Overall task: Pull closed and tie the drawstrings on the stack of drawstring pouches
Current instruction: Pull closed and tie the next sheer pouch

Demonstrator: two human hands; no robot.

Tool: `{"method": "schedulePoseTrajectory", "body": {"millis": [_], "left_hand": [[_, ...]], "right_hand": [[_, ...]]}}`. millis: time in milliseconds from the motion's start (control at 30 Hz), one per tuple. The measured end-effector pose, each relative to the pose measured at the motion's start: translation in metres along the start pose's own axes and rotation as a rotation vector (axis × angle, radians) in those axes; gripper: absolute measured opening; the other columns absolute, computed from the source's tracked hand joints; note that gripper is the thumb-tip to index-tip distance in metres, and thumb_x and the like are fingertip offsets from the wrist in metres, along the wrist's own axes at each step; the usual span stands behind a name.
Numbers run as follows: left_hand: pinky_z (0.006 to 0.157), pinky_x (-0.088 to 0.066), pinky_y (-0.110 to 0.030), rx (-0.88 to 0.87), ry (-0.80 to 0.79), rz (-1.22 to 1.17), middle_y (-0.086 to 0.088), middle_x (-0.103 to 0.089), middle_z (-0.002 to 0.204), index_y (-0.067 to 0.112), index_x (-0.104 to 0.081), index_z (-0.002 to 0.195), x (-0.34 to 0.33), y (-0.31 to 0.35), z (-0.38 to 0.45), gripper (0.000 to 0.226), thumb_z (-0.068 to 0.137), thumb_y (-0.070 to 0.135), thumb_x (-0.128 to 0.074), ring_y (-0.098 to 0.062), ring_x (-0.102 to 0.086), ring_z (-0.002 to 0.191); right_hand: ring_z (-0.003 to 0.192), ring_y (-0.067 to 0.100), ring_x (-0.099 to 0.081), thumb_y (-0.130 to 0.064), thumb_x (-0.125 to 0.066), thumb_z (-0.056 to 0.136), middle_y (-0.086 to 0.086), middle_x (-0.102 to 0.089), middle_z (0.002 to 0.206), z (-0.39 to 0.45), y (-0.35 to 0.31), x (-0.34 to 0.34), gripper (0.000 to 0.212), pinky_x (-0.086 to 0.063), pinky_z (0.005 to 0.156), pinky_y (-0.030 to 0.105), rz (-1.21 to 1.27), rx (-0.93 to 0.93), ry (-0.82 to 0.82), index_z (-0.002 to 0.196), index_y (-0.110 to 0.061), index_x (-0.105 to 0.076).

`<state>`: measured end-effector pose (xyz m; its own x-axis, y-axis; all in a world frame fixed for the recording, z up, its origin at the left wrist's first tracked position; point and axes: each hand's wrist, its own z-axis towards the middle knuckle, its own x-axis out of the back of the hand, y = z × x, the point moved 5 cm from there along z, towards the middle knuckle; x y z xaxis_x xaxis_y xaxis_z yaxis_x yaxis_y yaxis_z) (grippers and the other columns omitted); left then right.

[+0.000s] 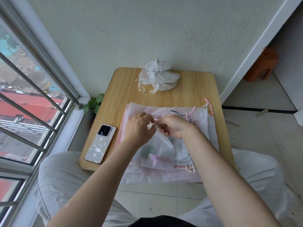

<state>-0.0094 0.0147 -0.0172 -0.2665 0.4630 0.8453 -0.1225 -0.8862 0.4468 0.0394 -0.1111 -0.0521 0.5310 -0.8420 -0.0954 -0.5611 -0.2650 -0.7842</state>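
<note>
Phone (100, 144) parked at eight o'clock, likely clear of the work; left hand (139, 128) curled, pinching the pale drawstring (155, 122) at centre; right hand (174, 126) likewise curled, pinching the same cord, apparently mid-knot; pouch (161, 143) gathered beneath them atop the flat stack (205, 128); tied pouches (158, 76) heaped at twelve o'clock, presumably finished.

Table (193, 89) light wood-grain, smooth matt; pouches (164, 110) thin translucent matt white/pink fabric with twisted cord strings (207, 104); tied pouches (158, 76) same white fabric; phone (100, 143) glossy patterned back; window bars (29, 82) polished metal; wall (147, 30) rough-textured.
</note>
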Motion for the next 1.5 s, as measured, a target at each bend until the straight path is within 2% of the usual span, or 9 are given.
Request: {"method": "schedulePoseTrajectory", "body": {"millis": [333, 567, 767, 867, 967, 1167, 1300, 1400, 1500], "left_hand": [[0.068, -0.050, -0.033, 0.154, -0.143, -0.080, 0.006, -0.061, 0.082, 0.014, -0.072, 0.087, -0.005, -0.016, 0.010, 0.012, 0.088, 0.025, -0.068, -0.017, -0.058, 0.077], [0.076, -0.057, -0.039, 0.151, -0.750, 0.359, -0.003, -0.064, 0.097, 0.013, -0.068, 0.099, -0.002, -0.045, 0.018, 0.020, 0.093, 0.027, -0.055, -0.024, -0.063, 0.088], [0.080, -0.052, -0.036, 0.083, -0.553, 0.101, 0.005, -0.050, 0.110, 0.031, -0.056, 0.122, -0.006, -0.024, 0.036, 0.054, 0.072, 0.036, -0.077, -0.015, -0.053, 0.099], [0.078, -0.049, -0.031, 0.094, -0.551, 0.105, 0.003, -0.054, 0.104, 0.027, -0.067, 0.111, -0.020, -0.015, 0.042, 0.033, 0.080, 0.039, -0.075, -0.016, -0.055, 0.097], [0.068, -0.047, -0.023, 0.233, -0.436, -0.004, 0.005, -0.062, 0.096, 0.019, -0.071, 0.097, -0.018, -0.015, 0.056, 0.019, 0.086, 0.034, -0.069, -0.013, -0.058, 0.084], [0.064, -0.052, -0.027, 0.350, -0.399, -0.142, 0.004, -0.066, 0.079, 0.014, -0.071, 0.086, -0.001, -0.017, 0.100, 0.012, 0.085, 0.024, -0.065, -0.013, -0.061, 0.072], [0.049, -0.049, -0.023, 0.620, -0.060, -0.564, -0.003, -0.062, 0.061, 0.005, -0.068, 0.079, 0.023, -0.024, 0.129, 0.013, 0.087, 0.012, -0.060, -0.014, -0.054, 0.049], [0.053, -0.052, -0.028, 0.697, -0.045, -0.611, -0.004, -0.069, 0.074, 0.009, -0.068, 0.089, 0.021, -0.027, 0.137, 0.013, 0.092, 0.013, -0.055, -0.016, -0.062, 0.054], [0.053, -0.050, -0.026, 0.728, -0.147, -0.479, -0.001, -0.072, 0.076, 0.013, -0.068, 0.087, 0.006, -0.033, 0.127, 0.016, 0.089, 0.013, -0.052, -0.015, -0.064, 0.055]], "right_hand": [[0.056, 0.012, -0.054, 0.004, -0.066, 0.086, 0.005, -0.061, 0.065, -0.006, -0.005, 0.011, 0.007, -0.042, 0.052, 0.022, -0.049, 0.080, 0.090, 0.089, -0.002, -0.070], [0.059, 0.012, -0.057, -0.012, -0.069, 0.088, 0.004, -0.064, 0.066, -0.003, -0.010, 0.037, 0.008, -0.051, 0.066, 0.028, -0.539, 0.201, 0.405, 0.081, -0.015, -0.070], [0.063, 0.014, -0.063, -0.011, -0.069, 0.086, 0.003, -0.069, 0.070, -0.002, -0.031, 0.040, 0.011, -0.053, 0.072, 0.031, -0.451, 0.331, 0.419, 0.081, -0.019, -0.073], [0.058, 0.011, -0.060, -0.024, -0.074, 0.085, 0.000, -0.066, 0.071, -0.007, -0.045, 0.036, 0.015, -0.053, 0.065, 0.029, -0.436, 0.339, 0.346, 0.098, -0.017, -0.071], [0.047, 0.010, -0.048, -0.049, -0.077, 0.075, -0.001, -0.060, 0.069, -0.011, -0.043, 0.037, 0.037, -0.038, 0.048, 0.021, -0.705, 0.066, 0.188, 0.100, -0.029, -0.058], [0.048, 0.019, -0.051, -0.014, -0.048, 0.095, 0.009, -0.061, 0.063, 0.003, -0.071, 0.050, 0.031, -0.037, 0.047, 0.021, -1.068, -0.283, 0.171, 0.069, -0.004, -0.062], [0.088, 0.031, -0.062, -0.004, -0.046, 0.093, 0.014, -0.064, 0.099, 0.007, -0.154, 0.057, 0.022, -0.035, 0.056, 0.027, -1.048, 0.339, 0.683, 0.111, -0.010, -0.058], [0.090, 0.030, -0.056, -0.010, -0.045, 0.096, 0.012, -0.053, 0.108, 0.008, -0.179, 0.046, 0.048, -0.039, 0.068, 0.032, -1.020, 0.542, 0.619, 0.142, -0.013, -0.031], [0.082, 0.023, -0.056, -0.018, -0.044, 0.099, 0.006, -0.060, 0.102, 0.015, -0.161, 0.053, 0.028, -0.041, 0.064, 0.030, -1.032, 0.459, 0.604, 0.125, -0.010, -0.052]]}}
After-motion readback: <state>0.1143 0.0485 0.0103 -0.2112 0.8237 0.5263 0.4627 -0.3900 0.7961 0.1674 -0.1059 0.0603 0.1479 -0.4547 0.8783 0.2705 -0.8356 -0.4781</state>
